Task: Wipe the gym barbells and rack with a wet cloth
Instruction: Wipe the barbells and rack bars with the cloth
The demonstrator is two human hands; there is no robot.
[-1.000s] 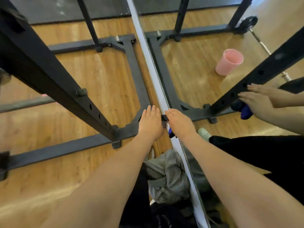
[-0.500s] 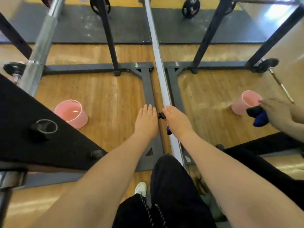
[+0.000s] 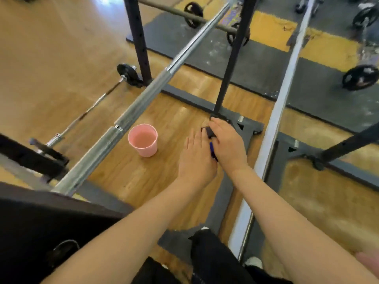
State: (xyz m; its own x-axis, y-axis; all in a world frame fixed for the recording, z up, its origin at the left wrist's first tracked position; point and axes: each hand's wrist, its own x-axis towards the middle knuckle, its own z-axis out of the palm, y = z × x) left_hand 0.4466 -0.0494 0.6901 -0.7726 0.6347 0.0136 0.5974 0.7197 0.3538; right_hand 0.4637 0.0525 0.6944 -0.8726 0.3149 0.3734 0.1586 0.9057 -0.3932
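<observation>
Wooden floor [image 3: 127, 181] fills most of the frame, warm planks running toward a dark rubber mat [image 3: 256, 64] across the top. A pink cup [image 3: 143, 139] stands at centre. The rack base [image 3: 246, 128] lies flat at centre right, and a small barbell [image 3: 96, 105] rests at left, its plate [image 3: 128, 73] seemingly against the upright's foot.

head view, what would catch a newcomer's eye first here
Two bare arms reach down the middle, the left hand and right hand meeting over a dark cloth at the rack base. Just left stands a pink cup, and a long steel barbell slants across the wooden floor.
</observation>
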